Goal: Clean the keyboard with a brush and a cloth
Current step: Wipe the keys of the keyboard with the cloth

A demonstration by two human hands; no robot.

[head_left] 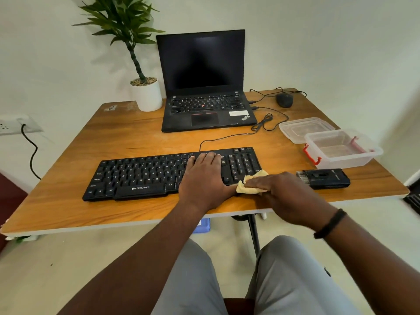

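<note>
Along the table's far edge I see a potted plant, an open ThinkPad laptop with a dark screen, and a mouse near the far right corner. By the right edge sit a clear plastic container with red clasps and its lid; the black brush lies just in front of them, untouched. My left hand rests flat, fingers straight, on the right half of the black Zebronics keyboard, covering those keys. My right hand presses a crumpled yellow cloth against the keyboard's near right corner, fingers lightly curled over it. The keyboard lies near the table's front edge, its cable running to the laptop.
</note>
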